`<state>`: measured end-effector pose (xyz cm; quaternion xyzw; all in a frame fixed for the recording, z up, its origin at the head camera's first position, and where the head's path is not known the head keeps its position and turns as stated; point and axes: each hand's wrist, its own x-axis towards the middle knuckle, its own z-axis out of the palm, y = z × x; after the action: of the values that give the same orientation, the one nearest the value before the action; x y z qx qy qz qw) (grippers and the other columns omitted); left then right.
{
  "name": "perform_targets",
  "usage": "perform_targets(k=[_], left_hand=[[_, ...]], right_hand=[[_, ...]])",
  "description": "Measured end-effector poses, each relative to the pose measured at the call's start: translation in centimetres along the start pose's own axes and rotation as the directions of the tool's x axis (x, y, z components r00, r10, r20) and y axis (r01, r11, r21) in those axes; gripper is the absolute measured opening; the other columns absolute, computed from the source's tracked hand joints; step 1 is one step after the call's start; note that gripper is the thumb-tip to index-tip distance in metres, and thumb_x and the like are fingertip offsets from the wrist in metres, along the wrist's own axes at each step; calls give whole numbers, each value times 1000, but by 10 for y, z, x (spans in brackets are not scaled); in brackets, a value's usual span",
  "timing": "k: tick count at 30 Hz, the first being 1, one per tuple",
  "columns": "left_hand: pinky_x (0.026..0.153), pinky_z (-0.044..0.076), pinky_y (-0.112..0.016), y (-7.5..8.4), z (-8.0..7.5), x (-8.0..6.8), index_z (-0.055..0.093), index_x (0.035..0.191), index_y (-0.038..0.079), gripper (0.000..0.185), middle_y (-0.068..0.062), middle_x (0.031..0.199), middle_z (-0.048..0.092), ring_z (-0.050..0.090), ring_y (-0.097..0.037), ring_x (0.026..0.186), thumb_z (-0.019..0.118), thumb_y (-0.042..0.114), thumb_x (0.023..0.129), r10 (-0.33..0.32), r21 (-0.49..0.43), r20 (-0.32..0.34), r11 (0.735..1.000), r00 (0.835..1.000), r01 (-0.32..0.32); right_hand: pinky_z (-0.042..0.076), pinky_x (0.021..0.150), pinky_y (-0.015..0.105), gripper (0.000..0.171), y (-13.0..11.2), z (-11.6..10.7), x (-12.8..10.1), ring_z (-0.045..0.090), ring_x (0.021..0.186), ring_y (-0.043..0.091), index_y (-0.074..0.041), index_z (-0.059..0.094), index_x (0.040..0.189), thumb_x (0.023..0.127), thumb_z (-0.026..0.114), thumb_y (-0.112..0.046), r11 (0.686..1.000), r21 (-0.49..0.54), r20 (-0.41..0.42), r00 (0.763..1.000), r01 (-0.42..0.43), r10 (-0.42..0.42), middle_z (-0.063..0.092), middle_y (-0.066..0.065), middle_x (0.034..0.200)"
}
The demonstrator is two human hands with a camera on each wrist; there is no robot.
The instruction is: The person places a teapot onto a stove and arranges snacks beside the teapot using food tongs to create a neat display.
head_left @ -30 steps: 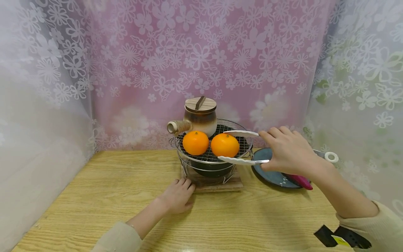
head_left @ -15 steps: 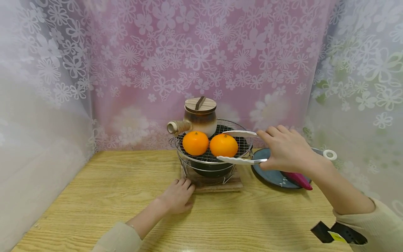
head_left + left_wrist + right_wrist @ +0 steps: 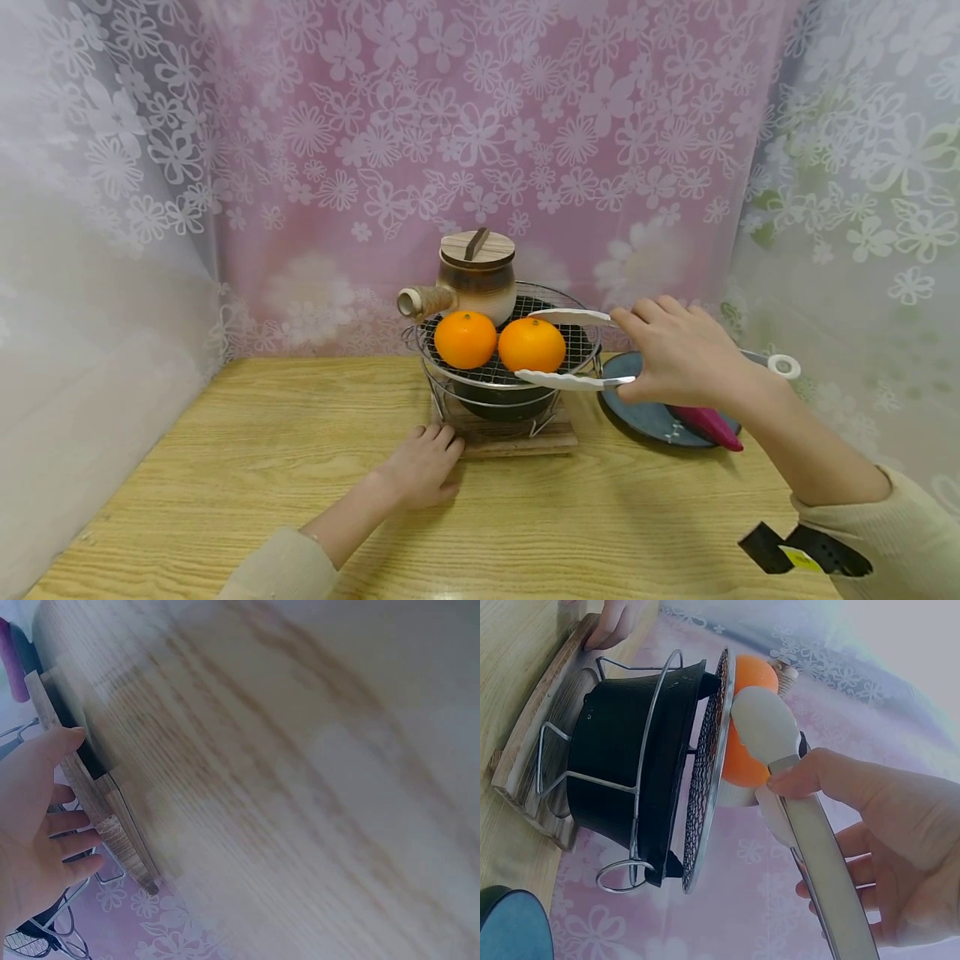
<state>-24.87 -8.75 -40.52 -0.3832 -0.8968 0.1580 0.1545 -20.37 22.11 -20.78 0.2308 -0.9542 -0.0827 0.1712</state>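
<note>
Nearby, clay pot (image 3: 476, 277) and second orange (image 3: 465, 339) beside the tong-flanked orange (image 3: 532, 345).

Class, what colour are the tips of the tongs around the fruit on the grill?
White: the tongs have white tips, clearest in the head view.

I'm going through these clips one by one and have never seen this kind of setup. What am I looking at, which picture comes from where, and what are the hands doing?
No machine here: a person works with bare hands, wearing three cameras. The wide picture comes from the head; the other two come from the wrists.

On the wooden table stands a small stove on a wooden board, with a wire grill on top. On the grill sit two oranges and a clay pot with a wooden lid. To the right is a dark plate with something purple on it.

The right hand holds white tongs, their arms either side of the right orange. The left hand rests flat on the table, fingertips touching the board.
</note>
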Motion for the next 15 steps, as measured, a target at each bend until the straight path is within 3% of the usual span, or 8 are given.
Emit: perform_targets(k=[15], left_hand=[[77, 41, -34, 0, -1, -1, 53, 112, 9, 53, -7, 104, 49, 48, -23, 95, 60, 51, 81, 4, 13, -20, 1000, 1000, -4]], right_hand=[[43, 72, 49, 83, 4, 6, -4, 47, 97, 34, 2, 48, 129, 63, 74, -41, 998, 57, -2, 1000, -18, 19, 53, 17, 114]])
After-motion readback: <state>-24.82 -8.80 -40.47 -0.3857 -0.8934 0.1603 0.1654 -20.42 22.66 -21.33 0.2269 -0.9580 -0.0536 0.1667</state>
